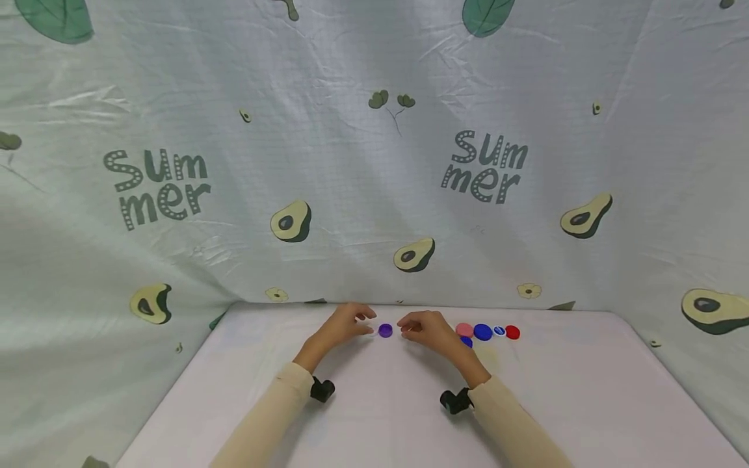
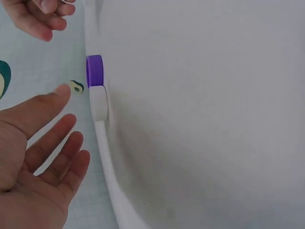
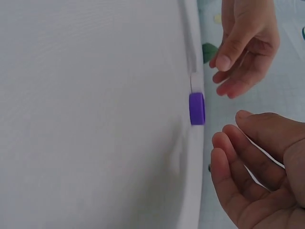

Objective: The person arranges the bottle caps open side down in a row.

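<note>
A round purple cap [image 1: 385,330] lies on the white table between the two hands. Touching it on the left is a white cap [image 2: 99,103], which barely stands out from the cloth in the head view. My left hand [image 1: 346,323] is just left of the white cap, its fingers loosely bent and holding nothing. On the other side, my right hand [image 1: 430,330] hovers right of the purple cap [image 3: 197,109], thumb and fingers apart with nothing between them. Both wrist views show a gap between the fingertips and the caps.
Right of my right hand lie a pink cap [image 1: 464,329], a large blue cap [image 1: 482,332], a blue-and-white cap [image 1: 499,331] and a red cap [image 1: 512,332]. Another blue cap [image 1: 466,340] is partly covered by the right forearm. A printed curtain [image 1: 351,162] hangs behind the table.
</note>
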Motion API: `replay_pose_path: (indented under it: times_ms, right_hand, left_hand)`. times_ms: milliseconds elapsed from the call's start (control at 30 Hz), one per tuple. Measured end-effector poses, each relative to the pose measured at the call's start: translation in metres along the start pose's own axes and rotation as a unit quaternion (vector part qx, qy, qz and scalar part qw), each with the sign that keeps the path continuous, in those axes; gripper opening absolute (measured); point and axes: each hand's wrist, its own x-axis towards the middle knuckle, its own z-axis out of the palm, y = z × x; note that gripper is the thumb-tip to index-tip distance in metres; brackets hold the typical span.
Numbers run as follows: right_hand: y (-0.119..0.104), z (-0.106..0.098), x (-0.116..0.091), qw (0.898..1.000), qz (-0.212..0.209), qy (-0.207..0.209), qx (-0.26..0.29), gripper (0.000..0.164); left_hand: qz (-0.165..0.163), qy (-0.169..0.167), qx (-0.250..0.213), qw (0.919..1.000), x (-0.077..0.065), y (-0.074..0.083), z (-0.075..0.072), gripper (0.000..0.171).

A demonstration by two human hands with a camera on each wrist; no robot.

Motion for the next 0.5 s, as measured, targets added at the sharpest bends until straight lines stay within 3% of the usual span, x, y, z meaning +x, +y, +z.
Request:
replay_pose_path:
  times_ms: [200, 500]
  right_hand:
    - [0.0, 0.015, 0.021, 1.0, -0.006, 0.012, 0.016, 0.017]
    - [0.003, 0.02, 0.033, 0.996, 0.064, 0.002, 0.068, 0.025]
  left_hand:
    - [0.019, -0.023, -0.012, 0.9995, 0.006, -0.009, 0.001, 0.031]
    - [0.016, -0.042, -0.035, 0.9984, 0.018, -0.013, 0.013, 0.031]
